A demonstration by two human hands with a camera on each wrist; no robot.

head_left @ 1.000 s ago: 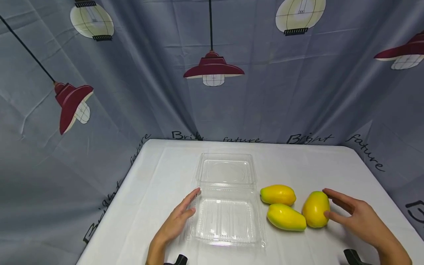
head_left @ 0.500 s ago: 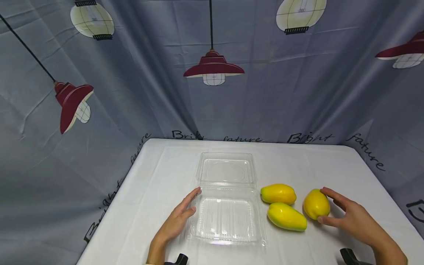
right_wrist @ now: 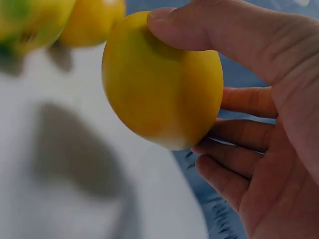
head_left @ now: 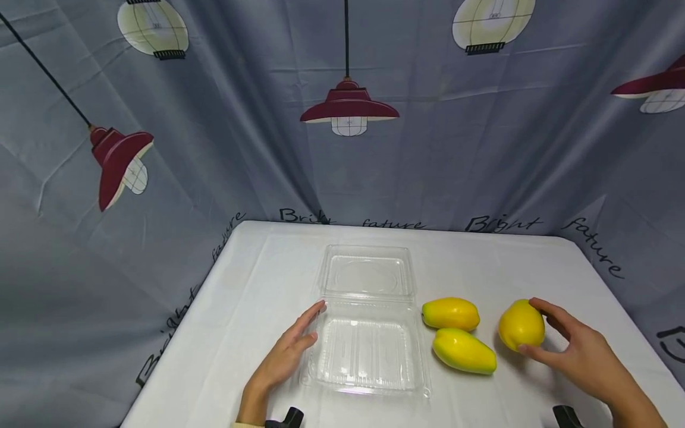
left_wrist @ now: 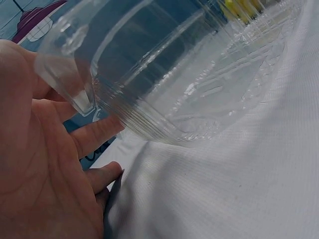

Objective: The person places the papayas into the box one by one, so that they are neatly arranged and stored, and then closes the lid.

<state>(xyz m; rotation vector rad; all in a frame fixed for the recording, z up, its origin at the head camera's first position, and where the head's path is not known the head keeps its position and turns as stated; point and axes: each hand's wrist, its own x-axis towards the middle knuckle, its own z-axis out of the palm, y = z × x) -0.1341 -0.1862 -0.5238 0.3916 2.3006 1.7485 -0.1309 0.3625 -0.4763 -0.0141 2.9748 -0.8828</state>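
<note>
My right hand (head_left: pixel 580 351) grips a yellow mango (head_left: pixel 521 325) between thumb and fingers at the right of the table. In the right wrist view the mango (right_wrist: pixel 162 84) is raised, with its shadow apart from it on the cloth. Two more yellow-green mangoes, a rear one (head_left: pixel 451 314) and a front one (head_left: pixel 464 351), lie to its left. A clear plastic clamshell box (head_left: pixel 369 351) lies unfolded mid-table, its lid (head_left: pixel 367 272) at the back. My left hand (head_left: pixel 283 356) rests against the box's left edge with fingers extended; the left wrist view shows them beside the clear wall (left_wrist: pixel 144 119).
A white cloth covers the table (head_left: pixel 267 267). Behind it and at both sides hangs a grey-blue curtain (head_left: pixel 241 148) printed with lamps and lettering. The two lying mangoes stand between the box and my right hand.
My right hand has taken hold of the rightmost mango, turned it and lifted it, moving slightly away and right. The left hand and the box stay where they were.
</note>
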